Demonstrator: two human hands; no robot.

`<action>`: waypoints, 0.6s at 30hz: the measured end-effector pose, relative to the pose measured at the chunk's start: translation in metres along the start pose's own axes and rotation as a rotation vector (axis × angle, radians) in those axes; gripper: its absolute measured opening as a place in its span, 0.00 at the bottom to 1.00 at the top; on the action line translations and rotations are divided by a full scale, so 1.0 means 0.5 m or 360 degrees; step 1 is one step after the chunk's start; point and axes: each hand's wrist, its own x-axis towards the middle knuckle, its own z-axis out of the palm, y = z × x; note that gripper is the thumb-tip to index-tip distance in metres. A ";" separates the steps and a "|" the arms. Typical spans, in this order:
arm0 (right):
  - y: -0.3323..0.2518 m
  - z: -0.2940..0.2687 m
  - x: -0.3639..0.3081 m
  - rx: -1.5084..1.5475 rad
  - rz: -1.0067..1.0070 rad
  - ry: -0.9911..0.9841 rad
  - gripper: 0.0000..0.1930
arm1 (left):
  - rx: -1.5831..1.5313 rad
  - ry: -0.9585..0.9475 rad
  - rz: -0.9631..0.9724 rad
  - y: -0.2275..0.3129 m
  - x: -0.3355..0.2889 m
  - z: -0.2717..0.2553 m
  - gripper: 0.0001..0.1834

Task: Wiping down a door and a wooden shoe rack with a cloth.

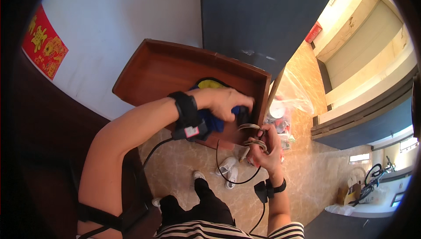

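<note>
A brown wooden drawer point(153, 70) is pulled out in front of me, holding a blue and yellow fabric item point(211, 83). My left hand point(226, 103) reaches into it, palm down, with bent fingers around something dark beside the blue fabric; what they grip is partly hidden. By the drawer's right front corner, my right hand point(268, 149) is closed on a pair of shiny metal rings point(249, 126). From that hand a thin black cable point(228, 179) hangs in a loop below the drawer. Whether the cable joins the rings cannot be made out.
A dark blue-grey panel point(258, 15) stands behind the drawer. Clear plastic bags with mixed items point(280, 118) lie on the marble floor to the right. White shoes point(228, 168) sit below the drawer. A bicycle point(377, 177) is far right.
</note>
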 end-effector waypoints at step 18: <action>0.026 -0.079 0.163 -0.0904 -0.0508 -0.0112 0.19 | 0.0734 0.0307 0.0090 0.125 -0.159 0.142 0.24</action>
